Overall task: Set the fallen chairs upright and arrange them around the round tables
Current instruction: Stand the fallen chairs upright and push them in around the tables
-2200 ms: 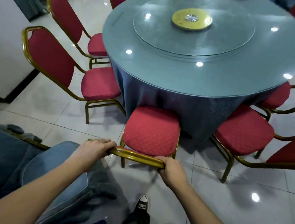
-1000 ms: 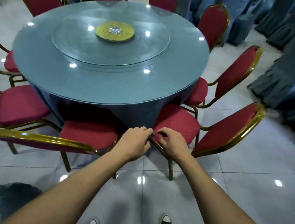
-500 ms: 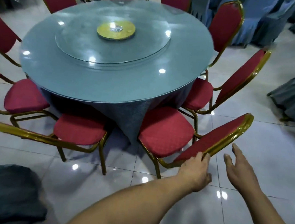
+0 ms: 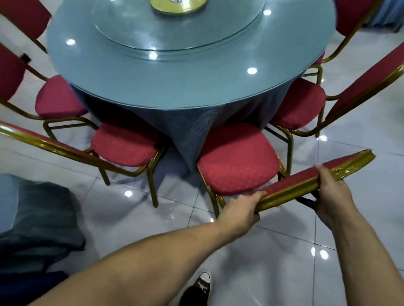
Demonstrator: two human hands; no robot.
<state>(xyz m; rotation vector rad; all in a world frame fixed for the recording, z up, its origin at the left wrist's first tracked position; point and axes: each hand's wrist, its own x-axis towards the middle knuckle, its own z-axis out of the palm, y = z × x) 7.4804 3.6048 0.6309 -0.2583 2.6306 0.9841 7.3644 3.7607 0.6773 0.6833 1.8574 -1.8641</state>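
A round table (image 4: 184,88) with a glass top, glass turntable and blue cloth stands ahead. Red chairs with gold frames stand upright around it. The nearest chair (image 4: 237,158) has its seat tucked against the cloth and its backrest top rail running from lower left to upper right. My left hand (image 4: 242,210) grips the left end of that rail. My right hand (image 4: 332,191) grips the rail further right. A second chair (image 4: 126,143) stands to its left, a third chair (image 4: 300,105) to its right.
A blue-covered chair or cloth bundle (image 4: 12,216) sits at the lower left on the glossy tiled floor (image 4: 283,269). More red chairs (image 4: 59,99) ring the table's left side. My dark shoe (image 4: 198,291) shows at the bottom. Draped furniture stands at the far right.
Both hands moved from near the chair's backrest to gripping its top rail. The view has dropped closer and turned slightly left towards the table.
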